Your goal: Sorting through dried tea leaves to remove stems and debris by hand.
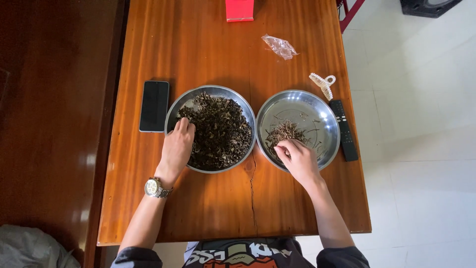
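Observation:
Two round metal plates sit side by side on a wooden table [208, 208]. The left plate [210, 90] is heaped with dark dried leaves [220, 131]. My left hand [176, 149], with a wristwatch, rests on the leaf pile's left side, fingers bent into the leaves. The right plate [317, 111] holds a small heap of thin pale stems [285, 130]. My right hand [297, 158] lies over that plate's near edge, its fingertips pinched together at the stems. Whether it grips any stems is hidden.
A black phone [154, 105] lies left of the left plate. A black remote [344, 130] and a pale hair claw [323, 83] lie right of the right plate. A crumpled clear wrapper [280, 46] and a red box [239, 10] sit farther back. The table's right edge borders white floor tiles.

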